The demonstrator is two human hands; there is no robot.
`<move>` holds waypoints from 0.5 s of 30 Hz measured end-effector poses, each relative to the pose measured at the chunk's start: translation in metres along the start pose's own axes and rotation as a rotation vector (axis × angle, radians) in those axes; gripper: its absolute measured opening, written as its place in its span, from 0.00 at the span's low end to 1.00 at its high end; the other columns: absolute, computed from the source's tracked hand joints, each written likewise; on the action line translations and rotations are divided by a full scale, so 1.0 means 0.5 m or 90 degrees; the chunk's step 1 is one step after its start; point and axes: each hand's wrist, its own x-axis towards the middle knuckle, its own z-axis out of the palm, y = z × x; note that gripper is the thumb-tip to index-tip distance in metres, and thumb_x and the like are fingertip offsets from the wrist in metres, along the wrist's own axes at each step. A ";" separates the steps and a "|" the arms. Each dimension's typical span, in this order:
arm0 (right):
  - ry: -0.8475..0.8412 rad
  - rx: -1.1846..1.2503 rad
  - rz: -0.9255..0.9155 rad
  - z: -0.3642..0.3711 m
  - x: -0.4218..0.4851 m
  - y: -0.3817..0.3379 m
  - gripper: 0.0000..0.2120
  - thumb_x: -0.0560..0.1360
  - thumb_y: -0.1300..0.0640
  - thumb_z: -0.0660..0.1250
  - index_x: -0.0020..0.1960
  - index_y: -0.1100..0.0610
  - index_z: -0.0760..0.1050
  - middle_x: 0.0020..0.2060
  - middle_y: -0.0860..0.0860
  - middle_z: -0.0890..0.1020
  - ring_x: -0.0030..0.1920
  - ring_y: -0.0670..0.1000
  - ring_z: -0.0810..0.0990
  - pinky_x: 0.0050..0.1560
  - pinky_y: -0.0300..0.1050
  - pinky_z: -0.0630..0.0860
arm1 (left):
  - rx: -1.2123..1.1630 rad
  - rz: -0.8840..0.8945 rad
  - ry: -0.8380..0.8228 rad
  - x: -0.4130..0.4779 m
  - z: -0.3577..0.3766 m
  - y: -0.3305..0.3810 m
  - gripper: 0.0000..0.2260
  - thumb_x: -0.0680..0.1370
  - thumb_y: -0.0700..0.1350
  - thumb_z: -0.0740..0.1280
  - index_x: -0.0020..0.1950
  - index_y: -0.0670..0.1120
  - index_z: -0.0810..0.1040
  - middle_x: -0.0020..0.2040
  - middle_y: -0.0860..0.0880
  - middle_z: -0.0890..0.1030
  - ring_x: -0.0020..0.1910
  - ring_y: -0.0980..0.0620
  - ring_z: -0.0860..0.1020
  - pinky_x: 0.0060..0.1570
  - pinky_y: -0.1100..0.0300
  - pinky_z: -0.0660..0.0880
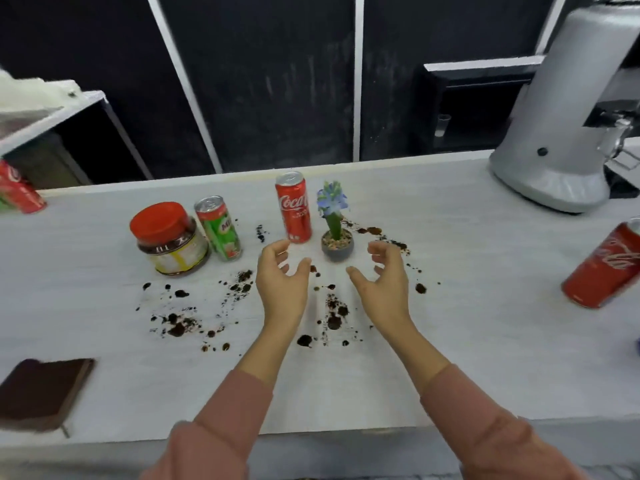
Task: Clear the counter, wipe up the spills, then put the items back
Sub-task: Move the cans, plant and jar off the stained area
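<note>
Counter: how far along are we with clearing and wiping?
Nothing looks done yet. The jar, green can, red can and potted plant all stand on the counter among dark spills. The left hand and right hand hover empty near the red can and plant, so clearing is only starting. Wiping and putting back remain.

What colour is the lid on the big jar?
Red; the jar lid shows in the head view.

place: looked like a café or coffee-bar counter
machine: grey coffee grinder [554, 133] stood at the right end
desk: long white desk [485, 306], dark spills [178, 329] across it
stock: cola can [293, 207], green drink can [219, 227], red-lid jar [169, 237]
backdrop: dark panels [263, 81], white framing
</note>
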 end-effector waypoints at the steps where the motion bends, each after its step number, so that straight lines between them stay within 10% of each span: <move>1: -0.003 -0.013 0.006 0.026 0.011 -0.003 0.24 0.70 0.60 0.74 0.63 0.56 0.69 0.58 0.49 0.74 0.58 0.50 0.73 0.60 0.46 0.72 | 0.019 -0.010 -0.004 0.029 -0.014 -0.013 0.19 0.73 0.41 0.72 0.63 0.47 0.73 0.61 0.50 0.76 0.58 0.54 0.74 0.60 0.57 0.73; 10: 0.030 -0.134 0.070 0.136 0.112 0.004 0.40 0.63 0.52 0.80 0.69 0.59 0.67 0.63 0.55 0.74 0.66 0.55 0.69 0.65 0.48 0.69 | 0.113 -0.015 -0.188 0.233 0.005 -0.070 0.38 0.69 0.48 0.76 0.74 0.46 0.61 0.73 0.47 0.67 0.71 0.49 0.66 0.69 0.50 0.65; 15: 0.036 -0.201 0.099 0.161 0.132 0.020 0.37 0.60 0.49 0.79 0.65 0.59 0.72 0.54 0.53 0.80 0.59 0.56 0.75 0.58 0.52 0.76 | 0.051 0.013 -0.234 0.258 0.035 -0.069 0.34 0.69 0.45 0.77 0.70 0.46 0.66 0.66 0.49 0.75 0.61 0.56 0.72 0.58 0.61 0.69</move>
